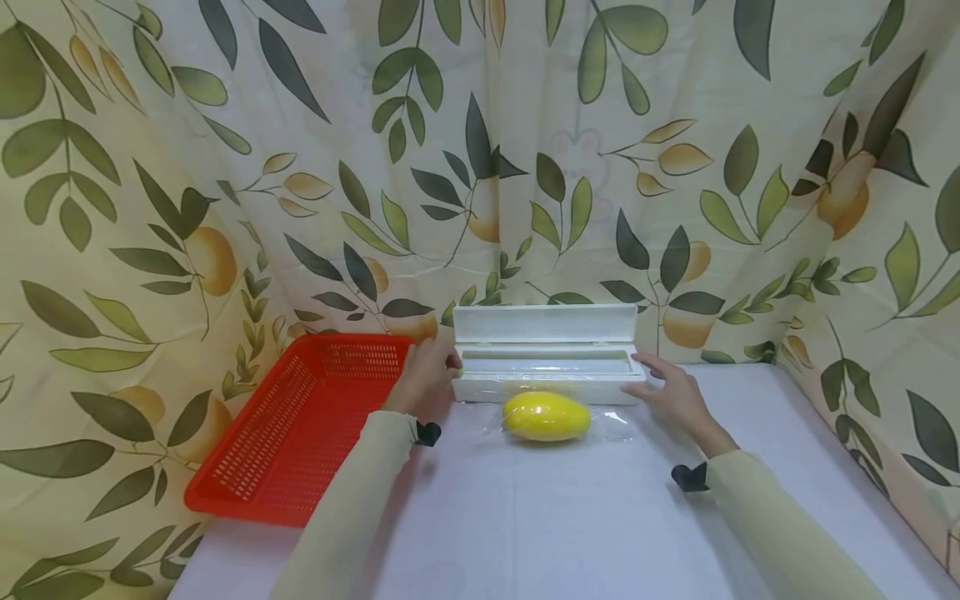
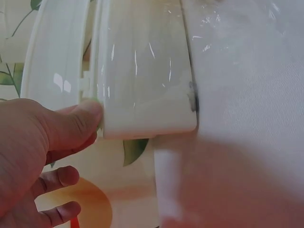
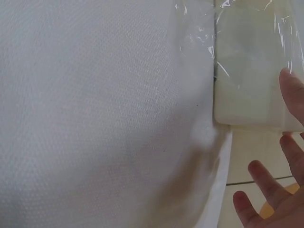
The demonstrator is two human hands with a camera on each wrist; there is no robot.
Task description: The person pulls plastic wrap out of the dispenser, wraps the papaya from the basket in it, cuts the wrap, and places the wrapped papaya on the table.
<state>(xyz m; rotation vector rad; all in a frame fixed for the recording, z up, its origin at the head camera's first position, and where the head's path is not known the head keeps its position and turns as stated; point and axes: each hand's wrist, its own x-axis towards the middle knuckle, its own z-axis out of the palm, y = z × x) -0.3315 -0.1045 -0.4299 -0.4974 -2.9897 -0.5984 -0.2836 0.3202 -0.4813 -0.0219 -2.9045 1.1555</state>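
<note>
A white cling film dispenser (image 1: 543, 390) lies lengthwise near the back of the table, its lid (image 1: 545, 323) raised. Clear film (image 1: 611, 425) extends from its front onto the table. On that film rests a glossy yellow, mango-shaped fruit (image 1: 547, 417). My left hand (image 1: 426, 375) pinches the dispenser's left end, thumb (image 2: 88, 116) at the edge by the lid hinge, other fingers spread below. At the opposite end, my right hand (image 1: 675, 396) has its thumb (image 3: 292, 90) against the film-covered front and its remaining fingers loosely spread beyond the end.
A red perforated plastic basket (image 1: 251, 492) stands at the left, beside my left forearm. Leaf-and-fruit patterned curtain (image 1: 480, 167) hangs behind and around the sides of the table. A white cloth (image 1: 570, 525) covers the tabletop. Both wrists wear black straps.
</note>
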